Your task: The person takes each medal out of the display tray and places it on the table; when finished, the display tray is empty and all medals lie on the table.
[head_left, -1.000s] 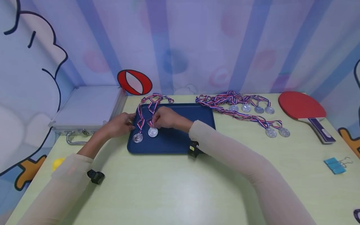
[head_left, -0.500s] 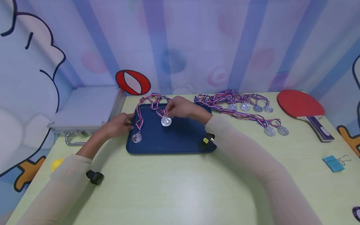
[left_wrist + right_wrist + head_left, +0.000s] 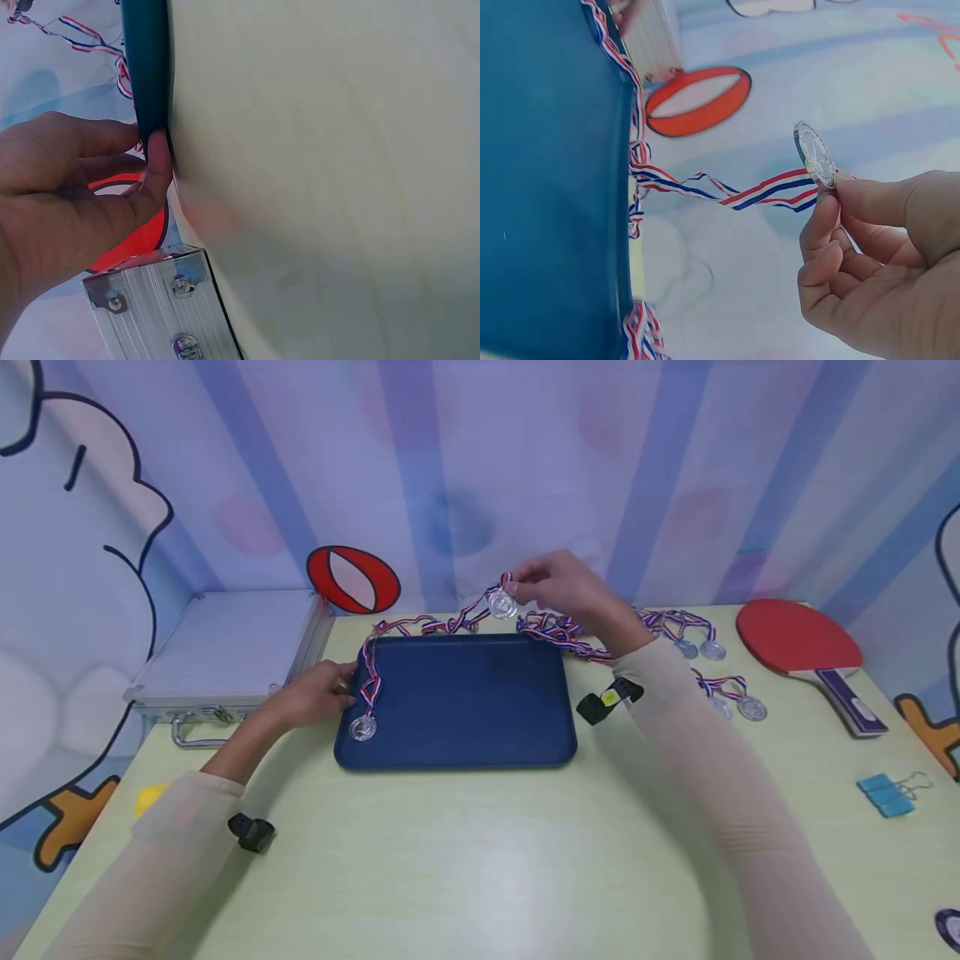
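Note:
My right hand (image 3: 564, 587) pinches a silver medal (image 3: 502, 604) at its ribbon end, lifted above the tray's far edge. In the right wrist view the medal (image 3: 815, 156) stands edge-on between thumb and fingers, its striped ribbon (image 3: 772, 192) trailing back behind the tray. My left hand (image 3: 318, 693) holds the left rim of the blue tray (image 3: 465, 710); in the left wrist view thumb and fingers pinch the tray edge (image 3: 150, 75). Another silver medal (image 3: 363, 727) lies on the tray's left side, its ribbon (image 3: 369, 668) running over the far left corner.
Right of the tray lie several medals (image 3: 752, 708) with tangled ribbons (image 3: 555, 628), partly hidden by my right arm. Farther right are a red table tennis bat (image 3: 798, 635) and a blue binder clip (image 3: 887, 795). A silver case (image 3: 225, 643) stands left; a yellow object (image 3: 148, 797) is partly hidden.
My right hand has lifted the medal off the tray, moving it right and toward the back, with its ribbon drawn along. My left hand has stayed at the tray's left rim.

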Action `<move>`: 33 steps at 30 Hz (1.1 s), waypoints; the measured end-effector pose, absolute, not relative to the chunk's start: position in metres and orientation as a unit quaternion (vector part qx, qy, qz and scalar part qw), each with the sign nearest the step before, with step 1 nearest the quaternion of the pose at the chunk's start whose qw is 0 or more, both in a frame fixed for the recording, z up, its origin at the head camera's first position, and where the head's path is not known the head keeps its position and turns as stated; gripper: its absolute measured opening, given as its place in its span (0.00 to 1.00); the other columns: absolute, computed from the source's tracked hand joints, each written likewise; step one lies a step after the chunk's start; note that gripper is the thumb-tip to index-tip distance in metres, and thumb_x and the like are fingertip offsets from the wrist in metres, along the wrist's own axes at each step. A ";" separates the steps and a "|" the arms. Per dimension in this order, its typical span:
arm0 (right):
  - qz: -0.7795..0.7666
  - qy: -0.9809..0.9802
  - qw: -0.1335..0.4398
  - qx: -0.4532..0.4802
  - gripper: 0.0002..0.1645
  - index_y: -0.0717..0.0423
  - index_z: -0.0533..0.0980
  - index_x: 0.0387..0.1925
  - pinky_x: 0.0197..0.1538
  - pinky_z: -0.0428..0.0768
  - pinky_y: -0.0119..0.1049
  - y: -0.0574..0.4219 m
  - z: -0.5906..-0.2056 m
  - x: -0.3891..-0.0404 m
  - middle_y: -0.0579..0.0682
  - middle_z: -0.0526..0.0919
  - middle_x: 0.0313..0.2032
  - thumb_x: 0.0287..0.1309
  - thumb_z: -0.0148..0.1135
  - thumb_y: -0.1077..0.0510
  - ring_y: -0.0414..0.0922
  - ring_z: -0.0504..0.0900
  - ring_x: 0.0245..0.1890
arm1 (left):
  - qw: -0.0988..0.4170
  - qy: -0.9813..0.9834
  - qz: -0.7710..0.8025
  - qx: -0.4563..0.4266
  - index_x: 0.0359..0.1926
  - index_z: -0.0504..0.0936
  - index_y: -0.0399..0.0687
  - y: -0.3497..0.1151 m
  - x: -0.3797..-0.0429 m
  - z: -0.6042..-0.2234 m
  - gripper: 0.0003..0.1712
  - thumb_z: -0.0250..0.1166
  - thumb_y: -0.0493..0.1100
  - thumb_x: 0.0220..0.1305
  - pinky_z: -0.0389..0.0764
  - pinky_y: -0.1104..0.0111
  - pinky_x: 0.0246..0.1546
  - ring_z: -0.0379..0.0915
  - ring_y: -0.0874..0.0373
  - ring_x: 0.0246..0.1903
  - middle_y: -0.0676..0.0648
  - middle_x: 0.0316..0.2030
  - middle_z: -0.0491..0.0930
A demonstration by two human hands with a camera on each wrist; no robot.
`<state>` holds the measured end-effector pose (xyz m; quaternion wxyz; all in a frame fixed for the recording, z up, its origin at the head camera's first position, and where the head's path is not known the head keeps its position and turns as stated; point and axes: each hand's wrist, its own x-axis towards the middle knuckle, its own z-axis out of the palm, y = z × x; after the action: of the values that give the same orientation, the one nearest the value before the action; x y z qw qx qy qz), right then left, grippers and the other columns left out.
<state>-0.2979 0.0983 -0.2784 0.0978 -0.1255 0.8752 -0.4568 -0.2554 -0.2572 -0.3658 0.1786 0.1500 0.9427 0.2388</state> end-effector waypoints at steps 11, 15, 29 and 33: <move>-0.472 0.873 0.067 -0.098 0.16 0.55 0.75 0.44 0.47 0.73 0.37 0.136 -0.272 -0.300 0.47 0.75 0.41 0.63 0.54 0.48 0.44 0.72 0.43 | 0.175 0.942 0.237 0.160 0.68 0.52 0.28 -0.261 -0.257 -0.364 0.35 0.54 0.32 0.62 0.79 0.56 0.47 0.74 0.39 0.51 0.29 0.55 0.71; -0.458 0.882 0.071 -0.085 0.20 0.53 0.74 0.48 0.53 0.72 0.40 0.150 -0.270 -0.297 0.48 0.74 0.45 0.63 0.52 0.45 0.46 0.72 0.48 | 0.174 0.943 0.235 0.158 0.68 0.52 0.28 -0.262 -0.256 -0.363 0.35 0.54 0.32 0.62 0.80 0.56 0.46 0.74 0.39 0.50 0.29 0.55 0.71; -0.478 0.877 0.036 -0.028 0.25 0.49 0.74 0.49 0.52 0.68 0.42 0.211 -0.266 -0.281 0.42 0.77 0.44 0.57 0.55 0.39 0.43 0.73 0.47 | 0.178 0.943 0.231 0.162 0.68 0.53 0.29 -0.261 -0.259 -0.362 0.34 0.54 0.32 0.63 0.79 0.56 0.47 0.74 0.40 0.50 0.30 0.56 0.70; -0.486 0.873 0.039 -0.028 0.23 0.51 0.74 0.47 0.50 0.68 0.39 0.225 -0.269 -0.272 0.40 0.77 0.41 0.58 0.56 0.41 0.40 0.74 0.44 | 0.186 0.943 0.227 0.154 0.68 0.53 0.29 -0.260 -0.258 -0.362 0.35 0.54 0.33 0.63 0.79 0.55 0.48 0.73 0.40 0.51 0.30 0.56 0.70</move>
<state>-0.2723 0.2254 -0.2689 0.0388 -0.0284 0.8728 -0.4856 -0.2579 -0.2595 -0.3616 0.1859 0.1540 0.9434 0.2273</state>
